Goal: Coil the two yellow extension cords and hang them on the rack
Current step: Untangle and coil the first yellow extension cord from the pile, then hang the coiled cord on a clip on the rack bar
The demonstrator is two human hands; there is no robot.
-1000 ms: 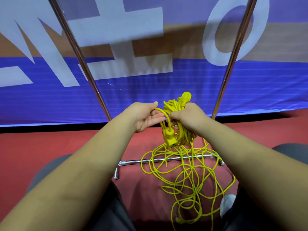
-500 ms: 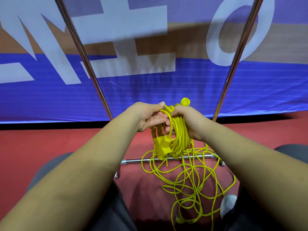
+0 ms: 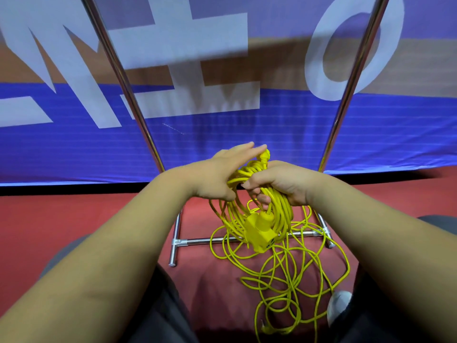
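Looks like an event hall or sports venue floor, not a home.
Big printed banner fills the bkgd: blue band w/ oversized white lettering, tan strip above. Red carpet-like floor runs up to it, dark gap at the banner's foot. A chrome tube rack stands on the carpet in front of the banner, two slanted uprights & a low crossbar on short feet. Can't tell the exact type of venue.

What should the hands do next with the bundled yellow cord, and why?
Probably bring the left hand back to grip the coiled cord. Only the right hand clamps the loops; the left is open with fingers extended, the socket block dangles, and the loose cord lies tangled on the floor.
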